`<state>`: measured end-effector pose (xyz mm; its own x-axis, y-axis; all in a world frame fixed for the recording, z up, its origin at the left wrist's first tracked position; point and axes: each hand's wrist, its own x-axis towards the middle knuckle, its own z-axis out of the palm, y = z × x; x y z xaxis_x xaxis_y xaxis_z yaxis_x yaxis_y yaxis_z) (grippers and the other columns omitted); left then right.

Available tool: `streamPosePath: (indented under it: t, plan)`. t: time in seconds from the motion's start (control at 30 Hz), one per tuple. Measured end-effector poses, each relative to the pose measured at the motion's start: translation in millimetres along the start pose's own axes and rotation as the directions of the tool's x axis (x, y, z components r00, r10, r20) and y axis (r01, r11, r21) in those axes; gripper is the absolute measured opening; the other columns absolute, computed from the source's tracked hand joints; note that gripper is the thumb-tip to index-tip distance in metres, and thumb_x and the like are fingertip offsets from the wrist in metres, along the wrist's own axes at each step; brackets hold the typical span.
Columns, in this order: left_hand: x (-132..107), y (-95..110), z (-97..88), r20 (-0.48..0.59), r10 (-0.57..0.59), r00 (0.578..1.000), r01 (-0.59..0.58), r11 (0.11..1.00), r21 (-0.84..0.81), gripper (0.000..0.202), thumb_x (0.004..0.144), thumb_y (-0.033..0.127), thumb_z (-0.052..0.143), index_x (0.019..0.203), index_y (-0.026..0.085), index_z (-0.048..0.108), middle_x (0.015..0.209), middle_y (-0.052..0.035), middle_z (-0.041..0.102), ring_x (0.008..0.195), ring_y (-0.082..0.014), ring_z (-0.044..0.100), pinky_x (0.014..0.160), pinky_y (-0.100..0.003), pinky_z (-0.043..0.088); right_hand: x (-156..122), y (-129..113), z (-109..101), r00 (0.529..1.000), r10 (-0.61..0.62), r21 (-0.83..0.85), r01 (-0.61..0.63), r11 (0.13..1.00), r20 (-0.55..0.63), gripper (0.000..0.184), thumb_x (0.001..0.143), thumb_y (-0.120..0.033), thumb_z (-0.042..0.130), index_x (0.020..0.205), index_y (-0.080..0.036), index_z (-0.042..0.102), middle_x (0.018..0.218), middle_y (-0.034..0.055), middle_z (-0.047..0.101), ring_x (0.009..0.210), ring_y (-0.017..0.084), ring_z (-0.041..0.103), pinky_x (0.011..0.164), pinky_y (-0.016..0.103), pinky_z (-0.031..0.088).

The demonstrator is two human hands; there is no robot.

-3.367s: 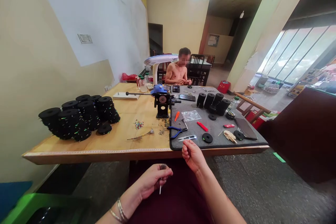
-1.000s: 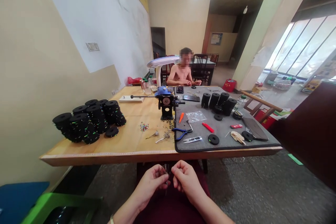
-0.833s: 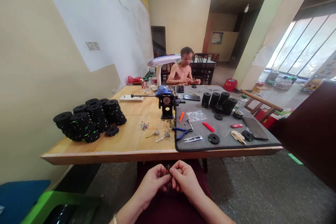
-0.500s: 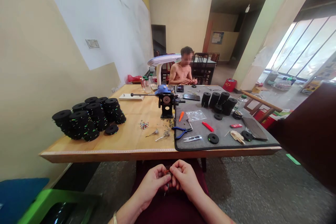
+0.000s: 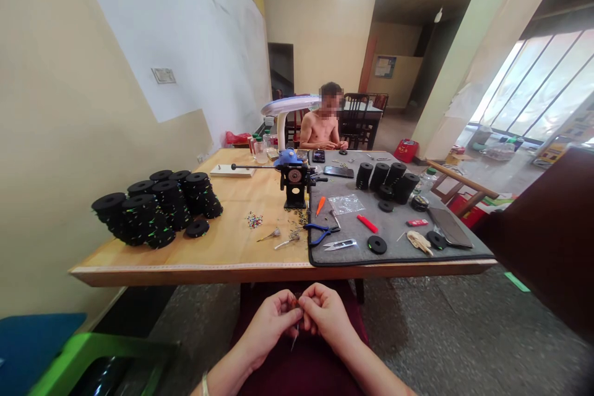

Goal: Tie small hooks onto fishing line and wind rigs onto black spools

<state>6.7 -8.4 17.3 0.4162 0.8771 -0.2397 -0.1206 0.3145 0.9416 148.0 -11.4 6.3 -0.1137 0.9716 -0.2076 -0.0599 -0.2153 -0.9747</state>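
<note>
My left hand (image 5: 273, 320) and my right hand (image 5: 328, 317) meet above my lap, in front of the table's near edge. Both have their fingers pinched together around something small. A bit of orange shows between the fingertips, and a thin greyish strand or tip (image 5: 294, 341) pokes out below my left thumb. What exactly they hold is mostly hidden by the fingers. Nearest on the table lie thread snips (image 5: 340, 245), blue-handled pliers (image 5: 320, 234) and a black foam spool (image 5: 377, 244).
Stacks of black foam spools (image 5: 155, 207) stand at the left, more (image 5: 381, 177) at the right on a grey mat (image 5: 346, 260). A black winding machine (image 5: 294, 185) stands mid-table beside small coloured beads (image 5: 254, 220). Across the table sits another person (image 5: 321, 127).
My hands stay almost in place, with only slight finger movement. The thin strand below my left thumb shows a little more. The co-worker's hands shift slightly.
</note>
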Motion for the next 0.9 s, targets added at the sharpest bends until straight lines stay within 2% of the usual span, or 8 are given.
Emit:
streamPosePath:
  t: [0.27,0.4,0.6,0.9]
  plan:
    - [0.1,-4.6,0.7,0.032,-0.041,0.999,0.048,0.963,-0.267,0.025,0.071,0.028,0.074,0.077,0.016,0.054,0.070,-0.0005,0.065,0.065,-0.0141,0.063,0.064,-0.026,0.047,1.2,5.0,-1.0,0.999,-0.029,0.034,0.030,0.999,-0.017,0.040,0.070,-0.056,0.061,0.067,-0.019,0.046,0.037,-0.0087,0.049,0.028,0.004,0.034,0.032,0.016,0.023]
    - [0.8,-3.3,3.2,0.051,-0.061,0.997,0.073,0.957,-0.282,0.022,0.073,0.029,0.072,0.079,0.015,0.056,0.069,-0.0030,0.066,0.064,-0.0146,0.063,0.062,-0.026,0.047,1.6,6.6,-0.9,0.999,-0.035,0.037,0.036,0.999,-0.023,0.040,0.071,-0.056,0.061,0.067,-0.019,0.046,0.037,-0.0084,0.049,0.029,0.004,0.033,0.033,0.016,0.022]
    - [2.7,-6.2,3.6,0.004,-0.057,0.998,0.055,0.950,-0.307,0.023,0.071,0.030,0.074,0.071,0.016,0.056,0.066,-0.0001,0.063,0.062,-0.0134,0.062,0.059,-0.024,0.046,2.9,8.3,-1.7,0.999,-0.037,0.018,0.038,0.999,-0.026,0.038,0.072,-0.055,0.059,0.066,-0.020,0.045,0.037,-0.0090,0.048,0.029,0.004,0.033,0.034,0.017,0.023]
    - [7.9,-12.4,0.7,-0.123,-0.078,0.989,0.036,0.949,-0.313,0.029,0.065,0.031,0.078,0.071,0.017,0.054,0.064,0.0031,0.058,0.057,-0.0089,0.055,0.052,-0.019,0.040,3.9,16.9,-1.5,0.999,-0.010,-0.008,0.010,1.000,-0.035,0.033,0.074,-0.050,0.057,0.068,-0.019,0.045,0.037,-0.0087,0.050,0.028,0.004,0.033,0.033,0.016,0.022]
